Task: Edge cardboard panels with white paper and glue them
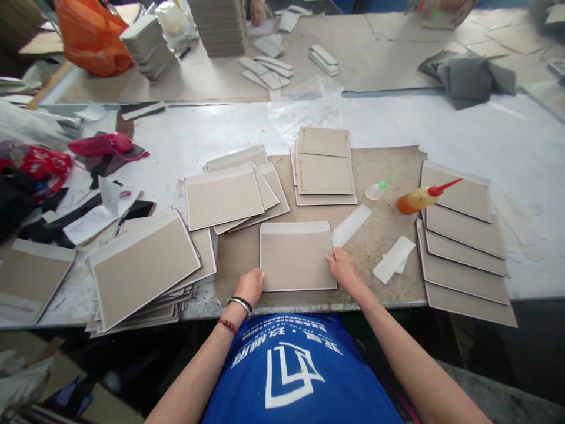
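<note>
In front of me a flat beige panel (295,259) with a pale strip along its far edge lies on a brown work sheet (388,159). My left hand (251,287) is closed on its left edge near the lower corner. On the opposite edge, my right hand (346,268) pinches the panel's side. A white paper strip (352,225) lies just beyond the right hand. Farther right are more white strips (392,260), a squeeze bottle with a red nozzle (415,201) lying tilted, and a small bottle with a green tip (378,189).
Similar panels are stacked at left (145,268), far left (224,197) and right (465,259). Panels with glue-like lines (325,174) lie ahead. Across the table are an orange bag (90,35), grey pieces (470,76) and other people's hands. A pink pouch (103,144) lies left.
</note>
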The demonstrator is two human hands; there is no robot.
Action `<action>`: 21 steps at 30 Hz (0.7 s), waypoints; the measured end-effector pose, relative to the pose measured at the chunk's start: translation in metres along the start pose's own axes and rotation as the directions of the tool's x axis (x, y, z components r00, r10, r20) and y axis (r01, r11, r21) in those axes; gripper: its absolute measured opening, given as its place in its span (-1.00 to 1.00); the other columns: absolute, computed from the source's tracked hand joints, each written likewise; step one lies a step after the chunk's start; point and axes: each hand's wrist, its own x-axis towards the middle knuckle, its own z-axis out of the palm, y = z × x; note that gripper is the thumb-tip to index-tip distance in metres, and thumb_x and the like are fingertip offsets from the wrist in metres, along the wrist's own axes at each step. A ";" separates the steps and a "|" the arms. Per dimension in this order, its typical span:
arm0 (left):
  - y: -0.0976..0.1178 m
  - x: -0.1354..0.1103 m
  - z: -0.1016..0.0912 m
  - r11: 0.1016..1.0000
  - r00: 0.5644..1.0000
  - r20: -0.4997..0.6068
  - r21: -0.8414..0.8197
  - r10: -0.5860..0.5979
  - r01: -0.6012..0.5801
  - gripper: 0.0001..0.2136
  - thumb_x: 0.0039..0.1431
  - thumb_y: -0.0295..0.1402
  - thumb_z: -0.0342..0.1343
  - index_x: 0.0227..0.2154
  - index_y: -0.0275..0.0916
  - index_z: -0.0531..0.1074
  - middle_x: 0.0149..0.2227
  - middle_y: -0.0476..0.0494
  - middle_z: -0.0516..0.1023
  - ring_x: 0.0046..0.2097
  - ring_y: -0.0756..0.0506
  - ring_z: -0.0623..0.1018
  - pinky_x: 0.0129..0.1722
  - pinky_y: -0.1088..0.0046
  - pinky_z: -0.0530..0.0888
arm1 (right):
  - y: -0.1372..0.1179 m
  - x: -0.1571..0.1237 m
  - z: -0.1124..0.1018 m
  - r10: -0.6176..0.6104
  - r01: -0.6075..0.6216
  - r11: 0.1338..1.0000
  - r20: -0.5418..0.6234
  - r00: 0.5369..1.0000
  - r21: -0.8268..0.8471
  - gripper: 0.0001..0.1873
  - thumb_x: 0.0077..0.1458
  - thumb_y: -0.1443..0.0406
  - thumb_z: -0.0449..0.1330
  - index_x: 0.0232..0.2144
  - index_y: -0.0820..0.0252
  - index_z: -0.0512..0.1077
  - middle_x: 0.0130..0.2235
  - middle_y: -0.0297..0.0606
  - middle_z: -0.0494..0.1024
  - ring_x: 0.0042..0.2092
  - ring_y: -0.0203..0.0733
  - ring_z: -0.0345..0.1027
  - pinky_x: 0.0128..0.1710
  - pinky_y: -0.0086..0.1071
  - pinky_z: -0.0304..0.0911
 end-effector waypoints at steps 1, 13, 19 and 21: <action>0.000 0.000 0.000 1.000 1.000 0.001 0.002 -0.001 0.001 -0.76 0.18 -0.34 -0.16 -0.45 -0.25 0.39 -0.35 -0.19 0.53 -0.28 -0.08 0.47 -0.33 0.47 0.25 | 0.000 0.000 0.000 0.003 -0.003 1.000 0.002 1.000 0.001 -0.89 0.14 0.31 0.01 -0.33 0.26 0.30 -0.31 -0.15 0.46 -0.23 -0.16 0.31 -0.26 -0.40 0.08; 0.003 0.000 -0.001 0.998 1.000 -0.002 0.051 -0.020 0.020 -0.76 0.17 -0.34 -0.15 -0.48 -0.25 0.39 -0.38 -0.21 0.54 -0.29 -0.10 0.49 -0.37 0.48 0.25 | -0.001 0.000 0.001 0.057 -0.057 0.998 0.034 0.998 0.002 -0.84 0.14 0.28 0.02 -0.27 0.27 0.31 -0.28 -0.14 0.45 -0.19 -0.17 0.31 -0.26 -0.42 0.08; 0.001 -0.001 0.004 0.999 0.999 -0.045 0.039 -0.027 0.028 -0.76 0.18 -0.33 -0.16 -0.47 -0.24 0.37 -0.38 -0.20 0.53 -0.28 -0.10 0.49 -0.35 0.47 0.26 | -0.001 -0.001 0.001 0.049 -0.049 0.999 0.038 0.998 0.008 -0.83 0.15 0.28 0.00 -0.27 0.27 0.30 -0.26 -0.12 0.45 -0.18 -0.16 0.30 -0.24 -0.40 0.09; 0.001 -0.004 0.005 0.999 0.997 -0.067 0.032 -0.037 0.039 -0.77 0.18 -0.32 -0.16 -0.46 -0.23 0.37 -0.38 -0.18 0.53 -0.29 -0.10 0.49 -0.36 0.46 0.26 | -0.001 0.000 0.001 0.041 -0.042 0.999 0.038 0.998 0.007 -0.83 0.15 0.29 0.00 -0.27 0.28 0.30 -0.26 -0.12 0.45 -0.18 -0.15 0.30 -0.24 -0.40 0.09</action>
